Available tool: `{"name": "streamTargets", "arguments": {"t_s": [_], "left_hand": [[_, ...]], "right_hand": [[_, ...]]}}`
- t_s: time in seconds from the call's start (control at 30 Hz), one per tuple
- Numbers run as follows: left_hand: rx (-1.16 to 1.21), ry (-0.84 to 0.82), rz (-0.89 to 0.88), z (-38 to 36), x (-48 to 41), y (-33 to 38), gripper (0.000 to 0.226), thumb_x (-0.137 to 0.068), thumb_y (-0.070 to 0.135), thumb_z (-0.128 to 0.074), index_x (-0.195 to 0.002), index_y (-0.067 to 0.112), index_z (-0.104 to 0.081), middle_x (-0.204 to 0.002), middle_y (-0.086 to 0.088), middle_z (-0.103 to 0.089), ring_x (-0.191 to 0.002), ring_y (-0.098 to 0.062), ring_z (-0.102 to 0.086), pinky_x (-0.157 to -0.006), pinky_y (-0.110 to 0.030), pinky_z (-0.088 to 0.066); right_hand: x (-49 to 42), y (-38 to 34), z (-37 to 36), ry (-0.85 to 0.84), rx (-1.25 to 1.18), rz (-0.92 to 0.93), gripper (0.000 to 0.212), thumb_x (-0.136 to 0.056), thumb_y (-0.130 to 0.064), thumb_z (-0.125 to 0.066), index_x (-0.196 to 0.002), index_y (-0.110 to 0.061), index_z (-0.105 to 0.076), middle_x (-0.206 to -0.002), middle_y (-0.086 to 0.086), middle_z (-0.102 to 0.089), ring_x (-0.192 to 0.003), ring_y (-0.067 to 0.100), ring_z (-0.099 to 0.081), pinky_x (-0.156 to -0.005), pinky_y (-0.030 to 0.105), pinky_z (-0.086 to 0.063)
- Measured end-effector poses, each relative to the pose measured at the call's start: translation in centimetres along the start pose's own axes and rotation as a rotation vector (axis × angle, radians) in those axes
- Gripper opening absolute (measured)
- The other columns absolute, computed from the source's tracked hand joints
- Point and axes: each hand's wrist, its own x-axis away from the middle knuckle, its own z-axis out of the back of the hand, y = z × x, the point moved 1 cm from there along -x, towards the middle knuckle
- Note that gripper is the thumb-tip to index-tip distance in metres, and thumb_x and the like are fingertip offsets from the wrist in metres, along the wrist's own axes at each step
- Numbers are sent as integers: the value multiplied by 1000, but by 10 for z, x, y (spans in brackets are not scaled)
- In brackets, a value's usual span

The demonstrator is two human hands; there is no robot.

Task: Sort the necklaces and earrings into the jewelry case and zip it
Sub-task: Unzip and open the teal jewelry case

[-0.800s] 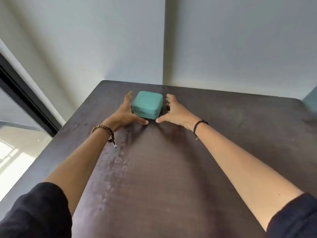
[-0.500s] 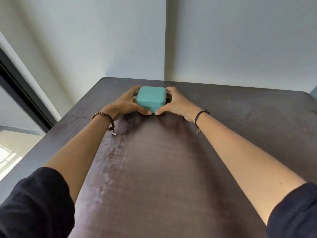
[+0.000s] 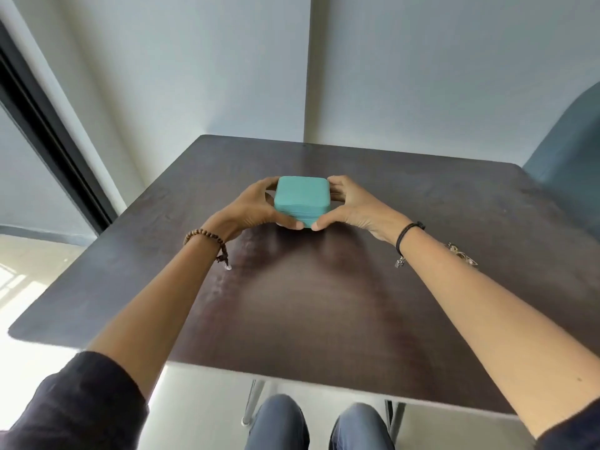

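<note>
Jewelry case (image 3: 302,198) clasped lid-down between your two hands; sorting not begun as far as the view shows.
Nearest you, your knees (image 3: 279,423) show under the desk (image 3: 308,319) edge. Further out, one small pale metal piece of jewelry (image 3: 462,256) lies on the wood just beside your right forearm; too small to tell necklace from earring. Beyond it, your left hand (image 3: 246,211) and right hand (image 3: 355,207) grip the teal case from either side: fingers (image 3: 339,183) curled round its far corners, thumbs nearly meeting at its near lower edge. Case is past mid-desk; cannot tell whether it rests on the wood or is just lifted, nor whether the zip is run. Judgement: early stage. Left to do: open case, load pieces by kind, zip. Blue chair (image 3: 571,141) stands past the far right corner.
</note>
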Motion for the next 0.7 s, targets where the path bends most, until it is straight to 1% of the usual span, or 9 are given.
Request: {"name": "streamTargets", "arguments": {"t_s": [0.07, 0.17, 0.23, 0.3, 0.4, 0.47, 0.53, 0.6, 0.7], "left_hand": [[-4, 12, -6, -10, 24, 5, 94, -59, 17, -97, -140, 20, -52, -124, 11, -62, -102, -3, -59, -68, -2, -44], [10, 29, -5, -24, 56, 11, 94, -59, 14, -97, -139, 18, -47, -121, 15, -58, -92, 10, -58, -66, 0, -43], [23, 28, -2, -33, 74, 11, 93, -58, 13, -98, -135, 19, -46, -120, 15, -57, -88, 17, -58, -68, 0, -44], [21, 32, -4, -44, 90, 11, 96, -54, 17, -100, -135, 18, -47, -123, 12, -58, -98, 11, -59, -77, -7, -47], [20, 23, 8, -57, 103, 6, 104, -53, 22, -101, -140, 17, -43, -132, 9, -55, -116, -5, -59, -96, -26, -52], [26, 6, 9, -63, 108, 3, 105, -53, 24, -101, -139, 20, -42, -135, 11, -55, -124, -7, -56, -106, -33, -48], [47, -16, 10, -66, 109, 0, 106, -49, 28, -102, -137, 23, -42, -134, 14, -56, -128, -8, -53, -112, -38, -45], [50, -22, 7, -66, 110, -2, 107, -44, 35, -101, -135, 26, -44, -132, 16, -59, -127, -5, -54, -113, -39, -44], [18, -4, -14, -64, 112, -3, 107, -43, 44, -101, -135, 30, -48, -130, 19, -62, -123, 0, -57, -112, -38, -44]], "right_hand": [[26, -1, -4, -10, 0, 0, 102, -59, -7, -94, -143, -16, -37, -139, -7, -51, -130, 6, -48, -104, 21, -39], [62, 1, -10, -11, -7, 17, 98, -60, -6, -93, -141, -17, -40, -138, -9, -52, -128, 4, -49, -94, 12, -39], [85, 5, -13, -20, 1, 28, 96, -60, -6, -94, -140, -18, -41, -137, -10, -53, -128, 1, -49, -91, 10, -40], [101, 10, -13, -27, 9, 25, 96, -59, -9, -94, -140, -19, -42, -138, -10, -53, -128, 0, -49, -94, 12, -40], [118, 17, -11, -38, 23, 20, 101, -54, -14, -97, -141, -21, -43, -140, -11, -54, -129, -1, -49, -105, 19, -40], [125, 22, -11, -44, 16, 17, 101, -55, -11, -96, -140, -21, -44, -139, -11, -54, -129, -2, -49, -108, 23, -40], [129, 25, -10, -68, 8, 14, 101, -56, -4, -94, -141, -19, -43, -139, -8, -54, -130, 1, -49, -110, 24, -41], [130, 26, -8, -96, 5, 21, 99, -57, 4, -86, -143, -16, -40, -140, -5, -54, -133, 4, -48, -111, 26, -41], [126, 25, -3, -99, -8, 12, 78, -71, 21, -59, -141, -10, -44, -139, 2, -56, -132, 10, -50, -112, 29, -41]]}}
